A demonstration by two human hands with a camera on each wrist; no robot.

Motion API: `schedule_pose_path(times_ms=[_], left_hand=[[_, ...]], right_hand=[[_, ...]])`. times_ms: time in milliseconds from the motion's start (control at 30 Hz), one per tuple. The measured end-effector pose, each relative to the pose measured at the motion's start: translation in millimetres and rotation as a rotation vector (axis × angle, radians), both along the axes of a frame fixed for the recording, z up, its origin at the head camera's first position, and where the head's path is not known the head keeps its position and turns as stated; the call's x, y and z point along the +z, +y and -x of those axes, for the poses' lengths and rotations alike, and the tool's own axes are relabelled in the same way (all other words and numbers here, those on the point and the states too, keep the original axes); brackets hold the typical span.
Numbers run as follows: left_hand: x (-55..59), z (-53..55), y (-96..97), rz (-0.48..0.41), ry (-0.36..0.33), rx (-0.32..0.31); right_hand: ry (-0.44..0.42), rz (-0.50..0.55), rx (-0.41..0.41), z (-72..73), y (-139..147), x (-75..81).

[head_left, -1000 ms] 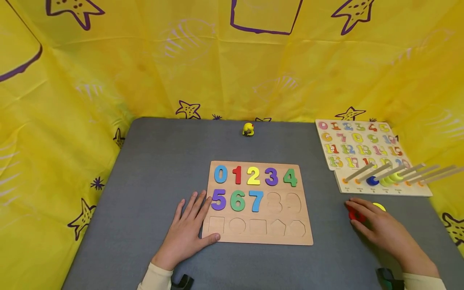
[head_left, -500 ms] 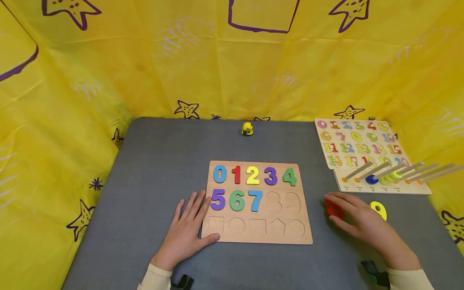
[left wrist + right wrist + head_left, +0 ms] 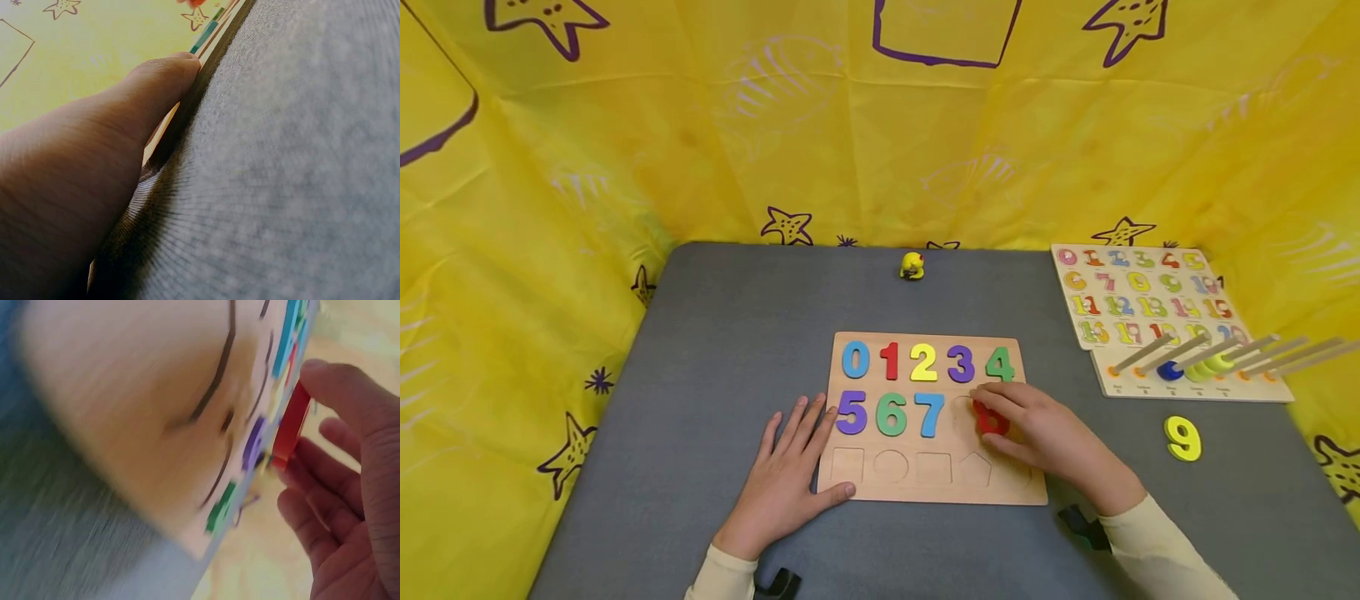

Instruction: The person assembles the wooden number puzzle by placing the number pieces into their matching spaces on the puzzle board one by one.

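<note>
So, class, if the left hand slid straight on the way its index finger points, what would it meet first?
Probably the purple 5, just beside the index fingertip of the left hand; whether the two touch is unclear.

The grey table (image 3: pixel 760 325) bears a puzzle board (image 3: pixel 932 495), a yellow 9 (image 3: pixel 1195 437), a pegged board (image 3: pixel 1225 392) and a yellow toy (image 3: pixel 912 267).

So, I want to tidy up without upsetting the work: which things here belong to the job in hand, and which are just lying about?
Job, most likely:
board
numbers 0 to 7, on it
red piece, in the right grip
yellow 9, off the board

Just lying about, it seems:
yellow toy
number chart
peg rack
</note>
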State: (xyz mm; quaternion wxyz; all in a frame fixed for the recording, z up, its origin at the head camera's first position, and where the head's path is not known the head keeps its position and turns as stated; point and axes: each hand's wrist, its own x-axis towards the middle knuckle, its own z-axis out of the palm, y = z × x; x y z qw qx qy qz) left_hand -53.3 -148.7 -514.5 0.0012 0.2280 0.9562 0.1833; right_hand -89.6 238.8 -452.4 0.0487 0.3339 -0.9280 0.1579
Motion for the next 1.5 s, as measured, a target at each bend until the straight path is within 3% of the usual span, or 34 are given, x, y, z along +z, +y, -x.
schedule_pose_path(times_ms=[200, 633, 1200, 1500], left_hand=[[1.4, -0.2, 1.2, -0.001, -0.003, 0.002], [2.9, 1.7, 1.3, 0.003, 0.005, -0.002], [1.8, 2.9, 0.5, -0.002, 0.001, 0.002], [2.8, 1.3, 0.9, -0.005, -0.013, 0.003]], right_hand=[[0.009, -0.016, 0.017, 7.7, -21.1, -1.5], [-0.024, -0.060, -0.022, 12.6, -35.7, -7.1], [-0.045, -0.104, -0.044, 11.8, -33.4, -6.9], [-0.064, -0.064, -0.139, -2.2, -13.1, -3.3]])
